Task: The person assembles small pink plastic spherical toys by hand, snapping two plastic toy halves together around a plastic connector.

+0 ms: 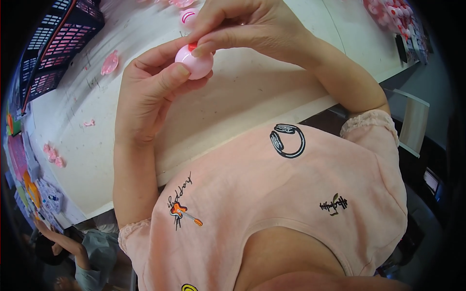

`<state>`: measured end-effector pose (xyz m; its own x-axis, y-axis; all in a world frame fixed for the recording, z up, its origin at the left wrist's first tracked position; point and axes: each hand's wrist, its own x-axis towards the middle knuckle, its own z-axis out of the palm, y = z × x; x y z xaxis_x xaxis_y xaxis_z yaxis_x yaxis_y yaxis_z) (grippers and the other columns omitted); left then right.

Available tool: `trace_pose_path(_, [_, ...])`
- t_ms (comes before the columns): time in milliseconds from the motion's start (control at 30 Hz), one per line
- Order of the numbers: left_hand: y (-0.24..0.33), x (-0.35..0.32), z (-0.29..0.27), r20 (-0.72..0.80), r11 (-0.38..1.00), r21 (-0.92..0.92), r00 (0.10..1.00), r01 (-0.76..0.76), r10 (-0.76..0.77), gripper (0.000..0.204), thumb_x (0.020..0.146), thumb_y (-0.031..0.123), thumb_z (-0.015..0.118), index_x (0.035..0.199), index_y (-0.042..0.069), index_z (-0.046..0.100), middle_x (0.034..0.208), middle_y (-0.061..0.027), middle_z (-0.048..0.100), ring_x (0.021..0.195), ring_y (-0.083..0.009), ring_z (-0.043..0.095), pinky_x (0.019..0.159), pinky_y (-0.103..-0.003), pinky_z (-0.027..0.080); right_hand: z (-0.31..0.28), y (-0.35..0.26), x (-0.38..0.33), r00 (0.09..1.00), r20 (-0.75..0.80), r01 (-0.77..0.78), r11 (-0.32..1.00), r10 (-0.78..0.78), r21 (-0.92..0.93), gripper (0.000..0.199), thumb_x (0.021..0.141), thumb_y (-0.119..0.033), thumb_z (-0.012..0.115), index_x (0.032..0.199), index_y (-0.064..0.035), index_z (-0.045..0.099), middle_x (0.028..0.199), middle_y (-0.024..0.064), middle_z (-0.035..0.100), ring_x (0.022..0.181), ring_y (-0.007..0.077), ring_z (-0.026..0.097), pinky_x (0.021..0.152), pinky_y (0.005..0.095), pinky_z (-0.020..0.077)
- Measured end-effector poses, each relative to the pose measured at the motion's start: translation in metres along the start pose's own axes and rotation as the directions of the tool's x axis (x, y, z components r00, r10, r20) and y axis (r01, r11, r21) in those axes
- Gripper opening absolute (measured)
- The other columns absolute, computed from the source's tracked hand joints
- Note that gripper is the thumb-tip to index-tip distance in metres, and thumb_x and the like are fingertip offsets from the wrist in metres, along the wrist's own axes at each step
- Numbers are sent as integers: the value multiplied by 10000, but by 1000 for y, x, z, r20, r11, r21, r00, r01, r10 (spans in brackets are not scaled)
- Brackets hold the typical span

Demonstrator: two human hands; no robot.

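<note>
A glossy light pink ball (198, 68) rests in the fingers of my left hand (150, 85), with the thumb on its near side. Above it, my right hand (259, 31) pinches a small red piece (192, 46) against the ball's top. The fingertips cover much of that red piece, so its shape is partly hidden. Just beyond my fingers stands another pink ball (188, 17) with a darker pink curved mark. Part of this second ball is hidden behind my right hand.
A dark blue plastic basket (43, 58) stands at the left of the white table (233, 104). A clear pink piece (110, 63) and small pink bits (53, 155) lie nearby. Red and pink parts (395, 19) are heaped at the far right. Another person (94, 250) is at lower left.
</note>
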<state>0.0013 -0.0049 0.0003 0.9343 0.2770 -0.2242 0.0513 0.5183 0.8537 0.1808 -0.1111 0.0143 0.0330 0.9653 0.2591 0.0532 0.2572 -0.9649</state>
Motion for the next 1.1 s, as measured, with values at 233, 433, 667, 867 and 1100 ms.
trace_pose_path(233, [-4,3,2,-90,960,-171,974,-221,209,466,826,168,610,1217,-22,441,1143,-152,535,1003,-216,561,886,-351,463,6,-11,4,985,-156,13,939,-71,-344,160,803,-92,629,936,-3,622,783,31,610,678,68,536,584,193,422])
trace_pose_path(433, [-1,2,1,-32,922,-286,964,-262,264,483,854,151,565,1275,23,367,1180,-182,502,1086,-219,512,917,-335,457,10,-3,-2,986,-149,42,977,-74,-210,141,849,-139,577,908,-11,583,753,19,575,645,59,498,554,204,408])
trace_pose_path(667, [-2,2,5,-181,928,-172,937,-330,299,444,824,88,594,1224,12,418,1107,-157,544,949,-227,589,829,-319,520,14,-1,-5,997,-73,-49,889,18,-455,141,804,-129,616,901,-29,596,809,29,588,720,131,559,624,252,445])
trace_pose_path(867, [1,1,8,-240,938,59,907,-341,345,453,756,7,644,1177,-18,480,1020,-135,589,897,-195,604,793,-318,534,12,15,-5,991,-69,90,960,-112,-267,162,835,-200,580,851,-40,597,728,46,581,683,107,528,605,255,417])
trace_pose_path(1100, [2,-2,2,-160,875,311,887,-370,433,431,800,75,623,1179,-48,458,1116,-199,538,972,-249,582,836,-321,513,14,15,-5,998,-61,-18,973,4,-229,164,833,-194,586,887,-39,590,781,39,588,708,116,543,617,245,419])
